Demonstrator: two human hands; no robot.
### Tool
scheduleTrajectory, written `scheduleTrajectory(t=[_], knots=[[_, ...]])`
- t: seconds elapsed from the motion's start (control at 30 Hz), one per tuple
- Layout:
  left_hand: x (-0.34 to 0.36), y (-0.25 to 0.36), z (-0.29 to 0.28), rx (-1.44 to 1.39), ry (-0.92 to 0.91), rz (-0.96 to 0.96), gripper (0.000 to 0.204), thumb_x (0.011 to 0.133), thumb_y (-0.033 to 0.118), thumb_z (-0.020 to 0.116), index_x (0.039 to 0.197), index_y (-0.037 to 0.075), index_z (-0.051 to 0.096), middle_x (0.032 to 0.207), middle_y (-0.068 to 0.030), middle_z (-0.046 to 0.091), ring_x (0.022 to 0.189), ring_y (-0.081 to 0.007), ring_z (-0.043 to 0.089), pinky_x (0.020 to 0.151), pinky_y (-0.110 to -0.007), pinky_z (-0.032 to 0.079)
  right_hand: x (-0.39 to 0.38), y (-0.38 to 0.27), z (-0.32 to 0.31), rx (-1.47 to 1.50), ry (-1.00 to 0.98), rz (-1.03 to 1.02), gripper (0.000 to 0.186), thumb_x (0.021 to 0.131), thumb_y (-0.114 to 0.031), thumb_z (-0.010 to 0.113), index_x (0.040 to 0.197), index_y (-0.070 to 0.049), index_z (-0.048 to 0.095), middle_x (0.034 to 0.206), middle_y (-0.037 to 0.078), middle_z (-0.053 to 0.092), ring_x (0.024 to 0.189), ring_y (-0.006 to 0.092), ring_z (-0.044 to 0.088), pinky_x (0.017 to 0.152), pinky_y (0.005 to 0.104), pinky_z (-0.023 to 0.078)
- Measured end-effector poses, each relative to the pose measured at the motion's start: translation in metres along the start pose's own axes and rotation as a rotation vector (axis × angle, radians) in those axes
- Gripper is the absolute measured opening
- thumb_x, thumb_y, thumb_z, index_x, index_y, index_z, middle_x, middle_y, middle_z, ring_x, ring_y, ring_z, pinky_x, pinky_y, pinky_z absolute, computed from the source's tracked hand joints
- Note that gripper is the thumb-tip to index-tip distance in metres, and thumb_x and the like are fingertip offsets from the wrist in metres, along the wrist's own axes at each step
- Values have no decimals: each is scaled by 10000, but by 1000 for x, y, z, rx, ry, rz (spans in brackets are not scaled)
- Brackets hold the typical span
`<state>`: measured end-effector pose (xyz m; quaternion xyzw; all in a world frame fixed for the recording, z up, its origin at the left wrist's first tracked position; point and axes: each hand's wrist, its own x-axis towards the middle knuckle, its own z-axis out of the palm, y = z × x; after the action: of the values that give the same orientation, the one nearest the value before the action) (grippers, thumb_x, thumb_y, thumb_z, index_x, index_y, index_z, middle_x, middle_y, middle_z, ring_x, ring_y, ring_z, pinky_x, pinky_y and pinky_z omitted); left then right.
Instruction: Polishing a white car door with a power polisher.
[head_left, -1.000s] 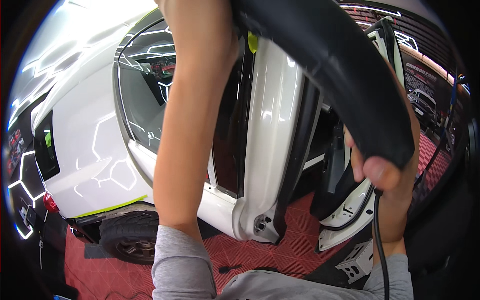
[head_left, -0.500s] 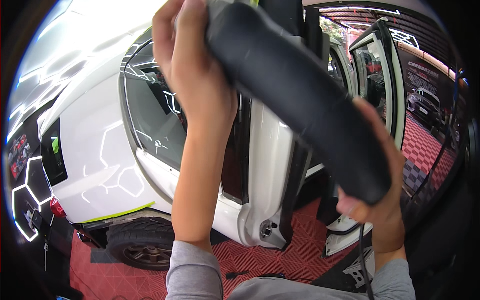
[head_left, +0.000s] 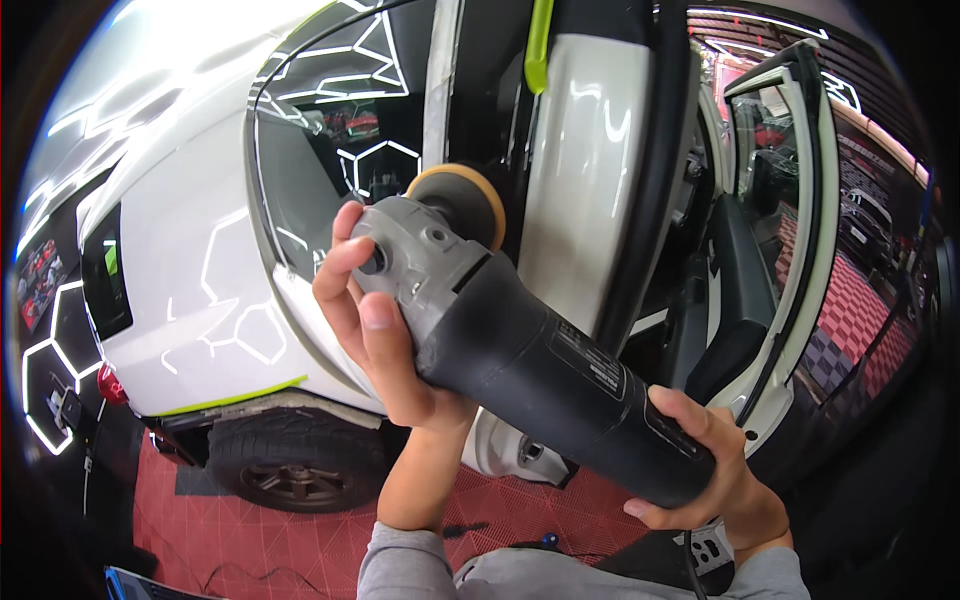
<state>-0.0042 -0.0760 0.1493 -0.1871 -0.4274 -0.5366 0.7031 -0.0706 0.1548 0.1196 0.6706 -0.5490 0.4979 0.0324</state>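
Note:
A corded rotary polisher with a black body and grey metal head slants across the middle of the view. My left hand is closed around its grey head, thumb and fingers beside a round button. My right hand grips the rear end of the black body, from which a cord hangs down. The yellow-edged round pad faces the car's dark window edge and white door pillar. Whether the pad touches the surface I cannot tell.
The white car's rear panel carries yellow-green masking tape along its lower edge. Below it is a rear tire. On the right stands an open door. Cords lie on the red tiled floor.
The polisher has come down from the top of the view and turned, so its head and pad now show. Both hands have lowered with it, keeping their hold.

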Motion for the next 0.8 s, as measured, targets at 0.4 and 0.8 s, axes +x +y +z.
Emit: scheduleTrajectory(t=[0.4,0.8], knots=[[-70,-14,-48,126,94,32,375,936,353,421,1226,117,391,1437,-206,269,1293,-352,371,1015,-468,417,-34,16,20,-17,-81,52,800,618,-58,802,1342,18,469,844,134,642,670,213,651,565,287,520],[-126,-46,-97,-96,247,13,398,941,328,350,1291,158,432,1430,-191,371,1351,-362,353,1057,-529,397,-57,22,44,-162,-165,137,779,606,-101,794,1336,-84,520,867,112,614,621,195,624,507,304,523]])
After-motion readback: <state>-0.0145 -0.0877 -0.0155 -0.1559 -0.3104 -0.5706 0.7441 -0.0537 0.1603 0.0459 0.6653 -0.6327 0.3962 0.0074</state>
